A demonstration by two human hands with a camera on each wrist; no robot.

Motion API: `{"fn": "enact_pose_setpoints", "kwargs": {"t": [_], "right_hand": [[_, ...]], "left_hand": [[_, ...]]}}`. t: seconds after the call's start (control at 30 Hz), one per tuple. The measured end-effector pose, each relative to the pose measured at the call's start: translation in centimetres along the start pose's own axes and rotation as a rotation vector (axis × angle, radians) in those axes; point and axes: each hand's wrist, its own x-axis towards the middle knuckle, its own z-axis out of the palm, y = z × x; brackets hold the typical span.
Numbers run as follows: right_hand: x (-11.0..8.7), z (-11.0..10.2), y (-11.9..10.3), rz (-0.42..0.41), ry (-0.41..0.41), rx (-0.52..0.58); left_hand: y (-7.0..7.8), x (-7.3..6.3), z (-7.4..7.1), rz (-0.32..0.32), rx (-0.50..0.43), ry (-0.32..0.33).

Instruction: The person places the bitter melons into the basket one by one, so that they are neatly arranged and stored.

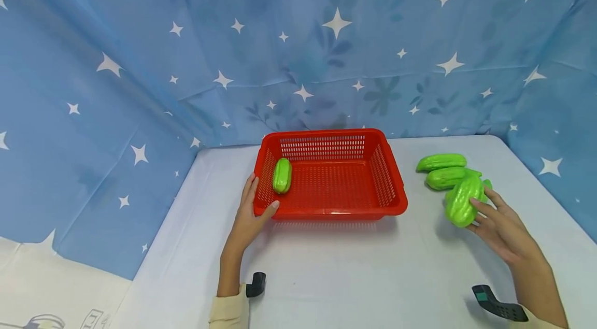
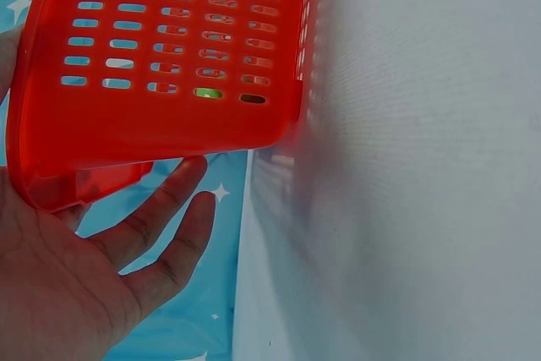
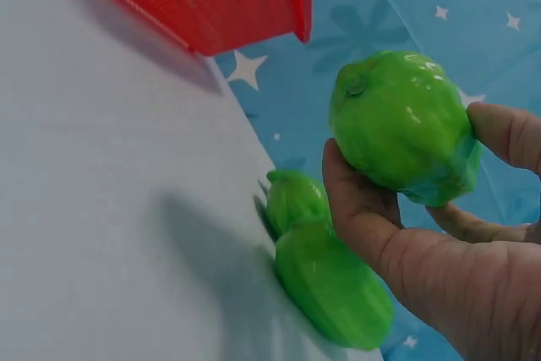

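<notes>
My left hand [image 1: 247,220] grips the near left corner of a red plastic basket [image 1: 322,212], thumb at the front rim and fingers along the left side. Inside the basket, against its left end, lies a bright green gourd [image 1: 282,176]. Off to the right, my right hand [image 1: 499,228] holds a fat ribbed green gourd [image 1: 462,202] above the table, fingers and thumb around it in the right wrist view [image 3: 406,124]. Just behind it, more green gourds lie on the table, one long [image 1: 440,162] and one partly hidden [image 1: 445,177].
A white-covered table [image 1: 322,272] carries everything. Blue cloth with white stars [image 1: 298,49] hangs behind and at both sides. Dark wrist-worn devices [image 1: 255,284] sit at both cuffs.
</notes>
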Motion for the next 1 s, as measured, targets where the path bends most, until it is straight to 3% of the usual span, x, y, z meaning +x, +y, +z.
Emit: {"fn": "enact_pose_setpoints", "kwargs": {"t": [0.17, 0.5, 0.8, 1.0], "right_hand": [[0.9, 1.6, -0.7, 0.001, -0.03, 0.047], [3.0, 5.4, -2.6, -0.004, -0.03, 0.008], [5.5, 9.6, -4.4, -0.06, -0.142, 0.009], [7.2, 11.7, -5.0, -0.068, -0.21, -0.047]], "left_hand": [[-0.1, 0.1, 0.0, -0.004, -0.014, -0.005], [0.1, 0.0, 0.1, 0.013, -0.029, -0.002], [0.3, 0.0, 0.1, 0.015, -0.016, 0.015], [0.3, -0.3, 0.1, -0.001, -0.006, 0.016]]}}
